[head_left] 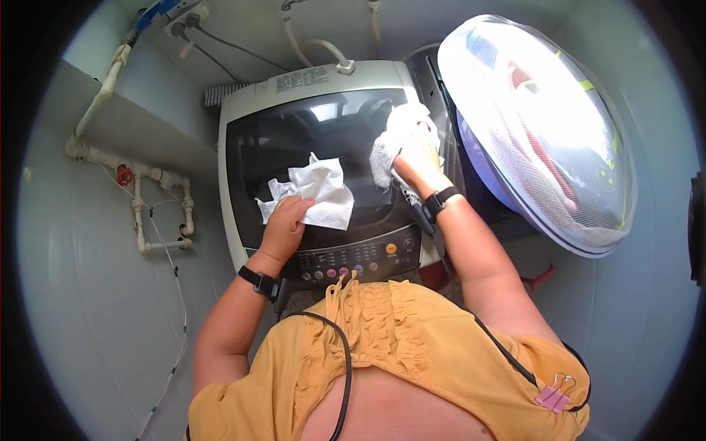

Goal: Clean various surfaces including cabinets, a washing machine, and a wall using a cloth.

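Note:
My left hand [285, 224] grips the lower edge of a thin, crumpled white wipe [327, 192], which spreads over the dark glass lid [257, 151] of a top-loading washing machine [224, 176]. Farther right, my right hand [419, 158] is closed on a fluffy white cloth [388, 147], bunched at the lid's right edge. Some of its fingers are sunk in the cloth and hidden. Below the lid runs the control panel [346, 261], with rows of small lights and coloured buttons.
At the right stands a tilted purple basin [478, 165] under a mesh laundry bag [533, 140] with clothes inside. White pipes with a red valve [123, 176] line the left wall. A hose [323, 45] joins the machine's back; plugs [184, 26] hang at the upper left.

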The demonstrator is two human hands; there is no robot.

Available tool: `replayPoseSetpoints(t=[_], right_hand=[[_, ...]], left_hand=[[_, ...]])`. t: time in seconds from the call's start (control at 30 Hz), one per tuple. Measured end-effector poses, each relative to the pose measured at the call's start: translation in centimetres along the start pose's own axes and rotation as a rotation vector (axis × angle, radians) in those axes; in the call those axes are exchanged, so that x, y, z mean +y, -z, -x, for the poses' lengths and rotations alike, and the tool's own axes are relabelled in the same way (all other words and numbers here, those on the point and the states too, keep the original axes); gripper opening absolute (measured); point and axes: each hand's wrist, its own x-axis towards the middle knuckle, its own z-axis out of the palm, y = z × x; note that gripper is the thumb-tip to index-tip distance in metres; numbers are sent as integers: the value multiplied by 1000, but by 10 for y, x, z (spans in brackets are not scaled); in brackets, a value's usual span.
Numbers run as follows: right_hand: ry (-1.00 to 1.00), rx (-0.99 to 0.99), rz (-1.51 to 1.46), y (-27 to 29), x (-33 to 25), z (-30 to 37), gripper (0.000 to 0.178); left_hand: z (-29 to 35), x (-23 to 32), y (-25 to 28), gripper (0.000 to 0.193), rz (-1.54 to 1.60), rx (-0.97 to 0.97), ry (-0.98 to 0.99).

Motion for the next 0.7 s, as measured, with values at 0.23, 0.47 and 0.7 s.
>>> replayPoseSetpoints(t=[0.23,0.47,0.7], right_hand=[[-40,-150,-341,-22,-121,-70,40],[436,-148,-56,-93,-223,-133,31],[1066,-250,-372,-158,-313,-164,30]], left_hand=[[53,-60,58,40,-126,38,112],[58,-82,49,39,-200,16,-79],[62,-83,51,39,-164,24,-52]])
